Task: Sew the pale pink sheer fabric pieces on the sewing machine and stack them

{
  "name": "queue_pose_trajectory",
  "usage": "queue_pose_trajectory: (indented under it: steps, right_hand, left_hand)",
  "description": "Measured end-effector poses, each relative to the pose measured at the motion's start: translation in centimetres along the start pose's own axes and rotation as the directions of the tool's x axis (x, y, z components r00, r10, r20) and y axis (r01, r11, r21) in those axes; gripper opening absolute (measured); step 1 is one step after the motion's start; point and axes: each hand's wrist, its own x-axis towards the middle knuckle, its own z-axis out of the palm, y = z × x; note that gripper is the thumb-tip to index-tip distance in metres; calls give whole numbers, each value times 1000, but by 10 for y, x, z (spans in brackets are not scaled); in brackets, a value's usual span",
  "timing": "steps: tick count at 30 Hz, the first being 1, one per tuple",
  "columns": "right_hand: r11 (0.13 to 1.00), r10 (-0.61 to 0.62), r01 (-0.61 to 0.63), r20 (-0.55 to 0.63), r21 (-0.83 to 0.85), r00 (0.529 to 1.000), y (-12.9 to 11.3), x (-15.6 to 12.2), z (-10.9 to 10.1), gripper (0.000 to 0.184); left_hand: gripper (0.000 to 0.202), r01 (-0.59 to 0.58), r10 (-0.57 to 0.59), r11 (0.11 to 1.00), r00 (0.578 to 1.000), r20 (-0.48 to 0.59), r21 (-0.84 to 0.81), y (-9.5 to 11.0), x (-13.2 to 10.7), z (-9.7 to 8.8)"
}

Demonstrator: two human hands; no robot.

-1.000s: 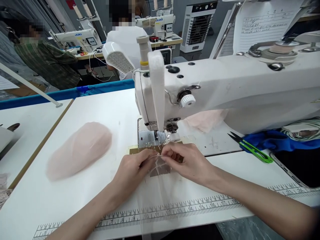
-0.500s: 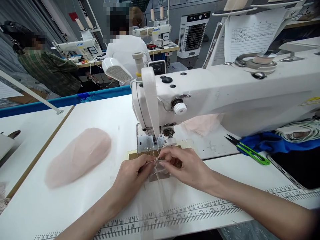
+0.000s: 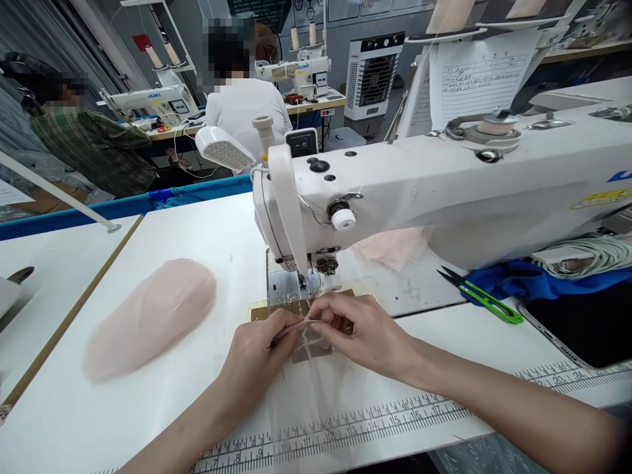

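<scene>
My left hand (image 3: 259, 359) and my right hand (image 3: 363, 332) meet just in front of the presser foot (image 3: 302, 280) of a white sewing machine (image 3: 444, 191). Both pinch the top edge of a sheer, almost clear strip of mesh fabric (image 3: 311, 395), which hangs toward me over the table edge. The fingertips nearly touch over a brown plate (image 3: 259, 311) beside the needle area. A pile of pale pink mesh (image 3: 151, 316) lies on the white table (image 3: 207, 217) to the left of my hands.
Green thread snips (image 3: 481, 299) lie right of the needle, next to blue cloth (image 3: 528, 280). More pink fabric (image 3: 390, 245) sits under the machine arm. A printed ruler (image 3: 375, 421) runs along the table's near edge. Two people work at other machines behind.
The view has tilted up a little, so everything sits lower in the picture. My hands keep the same pinch on the mesh edge by the presser foot.
</scene>
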Motion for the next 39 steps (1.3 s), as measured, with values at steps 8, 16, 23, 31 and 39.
queue_pose_trajectory:
  steps: [8,16,23,31,39]
  right_hand:
    - [997,-60,61,17,-39,998,0,-1,1,10]
    - [939,-321,306,-79,-160,944,8,-2,4,11]
    - [446,-746,640,135,-626,652,3,-4,-9,18]
    - [754,-548,505,23,-420,836,7,0,-4,15]
    - [875,-108,85,-21,-476,994,18,15,8,16]
  left_hand:
    - [11,-51,51,999,998,-21,13,3,2,-3]
    - [12,-66,65,998,997,-31,-18,4,1,-3]
    - [13,-185,183,980,983,-35,-71,5,1,-2]
    - [12,60,-59,998,995,83,-8,7,0,-3]
    - [33,50,-52,903,999,-7,427,3,-2,4]
